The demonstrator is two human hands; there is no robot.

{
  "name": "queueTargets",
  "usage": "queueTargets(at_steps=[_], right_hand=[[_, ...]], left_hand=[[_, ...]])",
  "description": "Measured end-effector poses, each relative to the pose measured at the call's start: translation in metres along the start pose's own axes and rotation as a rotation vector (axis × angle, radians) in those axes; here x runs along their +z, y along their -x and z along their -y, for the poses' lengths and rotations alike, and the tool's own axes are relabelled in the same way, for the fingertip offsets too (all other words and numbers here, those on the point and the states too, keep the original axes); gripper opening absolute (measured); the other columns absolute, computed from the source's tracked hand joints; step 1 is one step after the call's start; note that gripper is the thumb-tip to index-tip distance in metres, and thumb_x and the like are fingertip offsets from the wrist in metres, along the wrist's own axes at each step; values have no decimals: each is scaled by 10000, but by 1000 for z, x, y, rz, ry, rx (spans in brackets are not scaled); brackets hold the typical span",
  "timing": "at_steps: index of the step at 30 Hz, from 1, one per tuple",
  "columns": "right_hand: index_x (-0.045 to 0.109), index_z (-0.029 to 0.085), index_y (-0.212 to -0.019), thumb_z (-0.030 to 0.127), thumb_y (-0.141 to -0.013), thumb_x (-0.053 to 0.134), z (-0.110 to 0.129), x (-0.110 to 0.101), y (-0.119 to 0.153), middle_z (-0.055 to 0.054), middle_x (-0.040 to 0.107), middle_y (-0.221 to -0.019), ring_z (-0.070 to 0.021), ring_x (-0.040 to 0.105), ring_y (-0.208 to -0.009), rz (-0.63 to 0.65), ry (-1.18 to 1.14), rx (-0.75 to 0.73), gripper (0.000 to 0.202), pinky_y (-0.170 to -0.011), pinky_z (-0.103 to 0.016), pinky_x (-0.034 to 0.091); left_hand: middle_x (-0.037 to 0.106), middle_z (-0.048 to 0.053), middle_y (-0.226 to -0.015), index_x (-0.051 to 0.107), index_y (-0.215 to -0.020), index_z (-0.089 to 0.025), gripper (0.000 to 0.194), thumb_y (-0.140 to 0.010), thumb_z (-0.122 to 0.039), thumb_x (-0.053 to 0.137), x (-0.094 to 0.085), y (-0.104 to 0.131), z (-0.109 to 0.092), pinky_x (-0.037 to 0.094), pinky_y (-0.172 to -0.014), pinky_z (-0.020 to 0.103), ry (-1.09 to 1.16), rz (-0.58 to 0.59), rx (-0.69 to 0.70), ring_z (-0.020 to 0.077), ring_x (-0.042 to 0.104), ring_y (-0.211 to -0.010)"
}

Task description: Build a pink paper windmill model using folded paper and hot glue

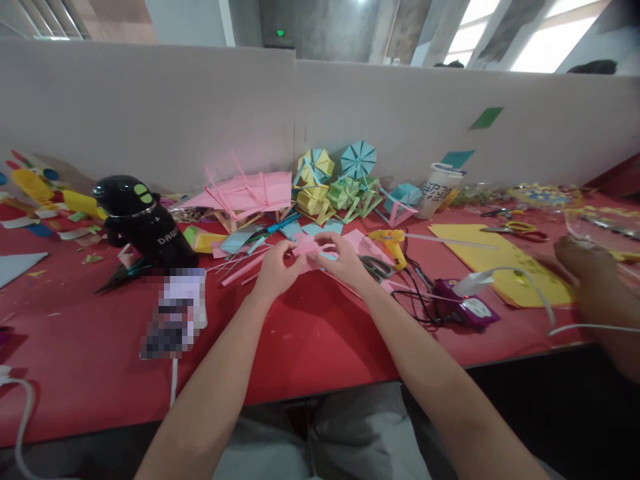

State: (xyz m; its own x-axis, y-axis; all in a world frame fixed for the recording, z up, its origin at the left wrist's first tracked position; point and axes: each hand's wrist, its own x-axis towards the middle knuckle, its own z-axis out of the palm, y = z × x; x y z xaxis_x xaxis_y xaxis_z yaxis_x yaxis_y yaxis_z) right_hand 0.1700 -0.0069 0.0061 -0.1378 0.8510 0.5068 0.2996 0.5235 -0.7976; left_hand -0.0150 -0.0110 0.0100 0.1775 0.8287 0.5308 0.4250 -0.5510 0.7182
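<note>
Both of my hands are around a small piece of pink folded paper [304, 245] above the middle of the red table. My left hand [278, 270] pinches its left side between thumb and fingers. On the other side, my right hand [344, 259] grips it with thumb and index finger, and the fingers hide part of it. Pink paper strips [245, 268] lie left of my left hand. Dark-handled scissors [376, 268] rest just right of my right hand, beside a yellow glue gun [391, 245].
Behind my hands stand a pink paper structure [260, 190] and several folded paper umbrellas [359, 159]. A black bottle [147, 223] is at left, a paper cup [440, 190] at right. Cables run to a purple power strip [467, 305]. Another person's hand [583, 260] is at far right.
</note>
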Motion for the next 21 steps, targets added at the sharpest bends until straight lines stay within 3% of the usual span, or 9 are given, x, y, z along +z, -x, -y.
queueTargets(at_steps=[3,6,10,15,21], right_hand=[[551,214,-819,408,-784,689,4,0,1,-42,627,-843,-182,575,-784,-196,125,-32,240,-744,-337,486],[550,210,-737,427,-851,621,10,1,2,-5,578,-676,-151,519,-629,-72,73,7,255,-634,-307,445],[637,192,-900,448,-898,556,12,11,3,-46,678,-871,-164,593,-753,171,-12,27,268,-688,-302,465],[593,199,-846,462,-912,511,4,20,3,-38,657,-890,-162,577,-802,128,-19,102,283,-710,-291,467],[551,209,-803,432,-877,537,1,16,2,-14,606,-815,-157,544,-740,66,-62,93,236,-705,-303,450]], left_hand=[[666,35,-827,600,-851,-177,90,-791,-244,606,0,-1,5,499,-768,315,-57,-101,-58,169,607,-771],[676,44,-852,605,-858,-178,77,-814,-240,592,0,-1,8,502,-795,325,-90,-145,-89,177,617,-801],[693,72,-917,613,-914,-167,131,-825,-262,595,2,0,8,508,-838,344,-74,-119,-72,190,636,-858],[710,95,-1004,635,-963,-164,210,-807,-304,621,3,1,3,528,-861,353,64,-54,-85,206,658,-929],[745,78,-956,692,-903,-166,224,-810,-344,592,0,-3,-1,528,-850,340,251,-17,-185,210,679,-911]])
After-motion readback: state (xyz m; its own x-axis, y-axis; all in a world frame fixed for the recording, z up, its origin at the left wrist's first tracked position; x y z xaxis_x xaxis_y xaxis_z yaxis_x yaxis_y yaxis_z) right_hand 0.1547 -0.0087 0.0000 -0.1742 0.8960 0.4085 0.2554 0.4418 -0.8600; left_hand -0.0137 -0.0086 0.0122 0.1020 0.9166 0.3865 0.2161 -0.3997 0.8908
